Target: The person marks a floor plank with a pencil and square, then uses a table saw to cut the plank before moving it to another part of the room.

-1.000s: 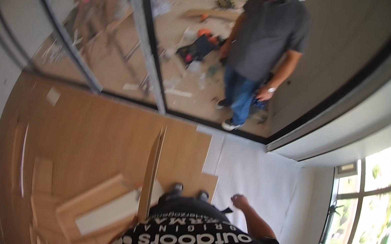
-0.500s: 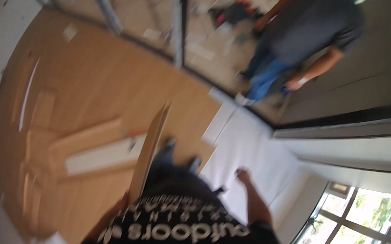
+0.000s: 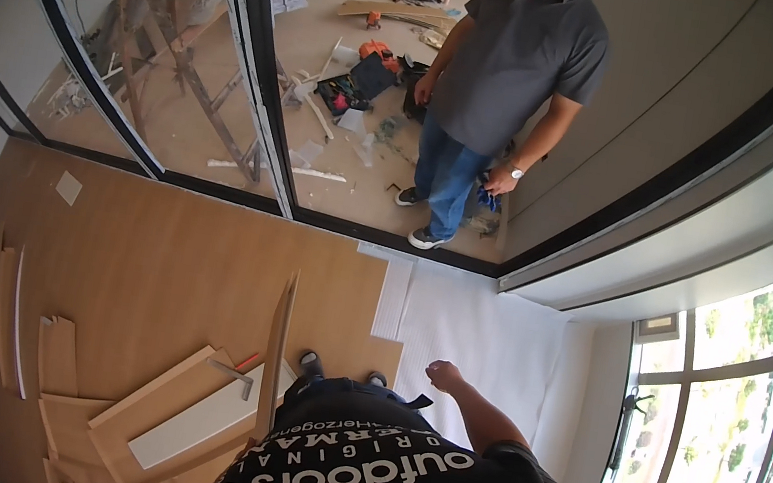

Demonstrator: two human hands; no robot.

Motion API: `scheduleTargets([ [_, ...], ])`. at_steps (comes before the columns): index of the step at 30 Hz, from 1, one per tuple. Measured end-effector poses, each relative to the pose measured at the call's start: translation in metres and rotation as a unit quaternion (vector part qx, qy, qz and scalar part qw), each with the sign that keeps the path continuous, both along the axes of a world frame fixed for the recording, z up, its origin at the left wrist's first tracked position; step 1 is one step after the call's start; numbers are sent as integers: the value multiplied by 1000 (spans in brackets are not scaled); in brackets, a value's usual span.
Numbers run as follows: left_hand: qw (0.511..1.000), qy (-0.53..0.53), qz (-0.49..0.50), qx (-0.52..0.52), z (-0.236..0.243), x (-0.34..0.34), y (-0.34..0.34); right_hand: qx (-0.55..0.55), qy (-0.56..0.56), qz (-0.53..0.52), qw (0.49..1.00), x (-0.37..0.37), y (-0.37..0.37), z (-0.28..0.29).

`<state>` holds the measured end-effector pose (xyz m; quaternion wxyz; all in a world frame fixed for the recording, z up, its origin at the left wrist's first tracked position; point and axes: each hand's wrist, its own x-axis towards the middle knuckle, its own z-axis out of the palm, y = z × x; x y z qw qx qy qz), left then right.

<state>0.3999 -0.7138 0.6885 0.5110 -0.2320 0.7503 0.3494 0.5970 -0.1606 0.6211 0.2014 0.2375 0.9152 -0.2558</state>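
At my left side a long wood-coloured floor plank (image 3: 277, 350) stands on edge, seen almost edge-on, its far end pointing ahead. My left hand is hidden at the plank's near end, behind my black shirt. Out to the right, my right hand (image 3: 443, 375) hangs over the white underlay (image 3: 494, 328) with its fingers curled closed, and nothing shows in it. My feet are on the laid wood floor (image 3: 204, 259), near its stepped edge with the underlay.
Loose planks (image 3: 160, 383), a white-faced board (image 3: 204, 424) and a metal square (image 3: 236, 376) lie at left. Ahead, past the dark door frame (image 3: 358, 233), stands a person in a grey shirt (image 3: 522, 72) among scattered tools. Another person is at a stepladder (image 3: 196, 78). Windows (image 3: 707, 439) line the right.
My view has swung and steadied; the doorway and the person in grey now sit further left. The plank still stands upright at my left. My right hand has stayed out to the right.
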Motion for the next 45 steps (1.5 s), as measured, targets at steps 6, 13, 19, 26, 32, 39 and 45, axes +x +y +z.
scheduleTargets([
  [6, 999, -34, -9, 26, -8, -25, 2, -53, -53, -98, 992, 10, -9, 2],
  [13, 995, -77, 36, 57, -12, -34, -25, 39, -72, -4, 997, 35, -17, -32],
  [19, 973, -153, 113, 132, 5, -64, -58, 7, -32, 61, 998, 19, -18, -32],
  [26, 950, -260, 135, 112, 7, -102, -58, -238, -49, -343, 907, -39, -60, 26],
  [32, 964, -251, 51, 75, 48, -165, 34, -126, -13, -52, 991, -15, -29, 23],
  [39, 964, -258, 16, 60, 56, -202, 133, -180, -102, -148, 967, -23, 64, -18],
  [45, 971, -225, 52, 57, 53, -236, 181, -264, -83, -265, 924, -146, 139, 3],
])
